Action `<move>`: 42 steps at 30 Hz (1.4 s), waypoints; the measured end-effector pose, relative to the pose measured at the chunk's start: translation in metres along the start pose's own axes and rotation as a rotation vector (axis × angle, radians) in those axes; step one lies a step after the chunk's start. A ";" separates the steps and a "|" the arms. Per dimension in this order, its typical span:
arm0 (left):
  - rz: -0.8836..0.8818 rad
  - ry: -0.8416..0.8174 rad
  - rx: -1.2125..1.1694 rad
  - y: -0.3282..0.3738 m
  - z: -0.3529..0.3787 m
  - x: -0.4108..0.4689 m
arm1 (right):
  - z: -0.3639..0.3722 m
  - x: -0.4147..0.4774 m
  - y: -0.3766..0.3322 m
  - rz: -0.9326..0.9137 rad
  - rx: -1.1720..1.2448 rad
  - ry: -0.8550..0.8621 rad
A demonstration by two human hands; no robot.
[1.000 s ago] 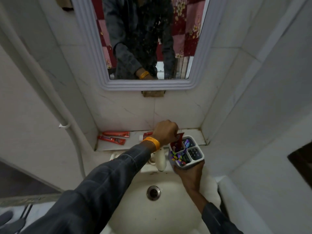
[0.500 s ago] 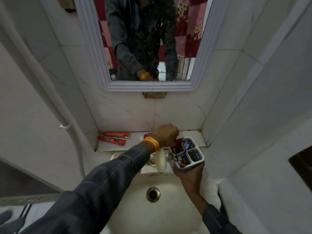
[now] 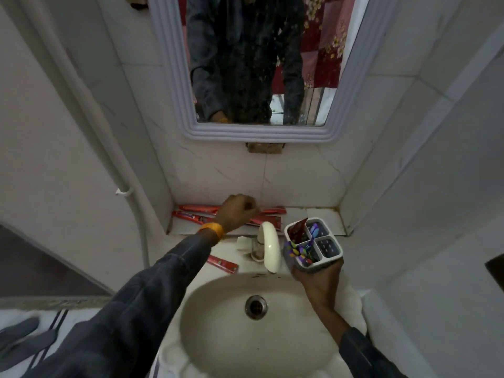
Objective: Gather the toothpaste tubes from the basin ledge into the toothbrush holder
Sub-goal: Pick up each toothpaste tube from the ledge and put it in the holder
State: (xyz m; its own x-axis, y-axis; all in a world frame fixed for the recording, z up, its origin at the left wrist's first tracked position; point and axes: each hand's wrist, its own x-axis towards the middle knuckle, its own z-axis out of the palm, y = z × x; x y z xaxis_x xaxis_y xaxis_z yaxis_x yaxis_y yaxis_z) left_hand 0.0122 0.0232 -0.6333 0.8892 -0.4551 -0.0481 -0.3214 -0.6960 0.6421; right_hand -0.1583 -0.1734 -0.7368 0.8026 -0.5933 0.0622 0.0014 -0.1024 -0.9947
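Note:
Several red toothpaste tubes lie on the tiled ledge (image 3: 313,214) behind the basin: two at the left (image 3: 195,208) and two behind the tap (image 3: 268,221). My left hand (image 3: 239,211) hovers over them, fingers curled down onto the tubes; a grip is not visible. Another red tube (image 3: 222,264) lies on the basin rim beside my left sleeve. My right hand (image 3: 319,279) holds the white four-compartment toothbrush holder (image 3: 330,234) from below, right of the tap. A red tube (image 3: 297,230) stands in its back-left compartment, and coloured toothbrushes (image 3: 300,251) in the front-left one.
The cream tap (image 3: 270,249) juts over the basin (image 3: 218,323) between my hands. A white-framed mirror (image 3: 261,132) hangs above the ledge. A white pipe (image 3: 128,203) runs down the left wall. Tiled walls close in on both sides.
My left hand has let go of the red tube in the holder and moved left to the tubes on the ledge. The holder in my right hand has stayed near the tap.

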 end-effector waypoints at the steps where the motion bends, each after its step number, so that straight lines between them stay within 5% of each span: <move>1: -0.032 -0.028 0.064 -0.021 -0.001 -0.012 | 0.001 0.000 -0.002 -0.001 0.007 -0.001; 5: -0.181 -0.396 0.383 -0.080 0.018 -0.057 | -0.001 0.000 0.003 0.023 0.025 0.012; 7: -0.147 -0.435 0.499 -0.090 0.031 -0.068 | -0.004 -0.001 0.002 0.014 0.009 -0.020; 14: 0.001 -0.353 0.689 -0.087 0.037 -0.062 | -0.003 -0.003 -0.002 0.003 0.051 -0.014; 23: 0.022 0.156 0.106 -0.004 -0.068 -0.023 | -0.002 0.001 -0.001 0.004 0.000 -0.015; 30: 0.251 -0.008 -0.201 0.089 -0.075 -0.012 | -0.004 0.001 0.004 -0.003 -0.051 -0.003; 42: 0.374 -0.067 0.468 0.112 0.024 0.005 | -0.002 0.000 -0.001 -0.019 -0.086 0.039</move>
State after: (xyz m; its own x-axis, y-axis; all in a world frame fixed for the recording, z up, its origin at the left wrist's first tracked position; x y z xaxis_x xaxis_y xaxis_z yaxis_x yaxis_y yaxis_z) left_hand -0.0272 -0.0706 -0.5800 0.6702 -0.7399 0.0582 -0.7315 -0.6452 0.2203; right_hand -0.1598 -0.1752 -0.7355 0.7790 -0.6211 0.0859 -0.0361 -0.1812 -0.9828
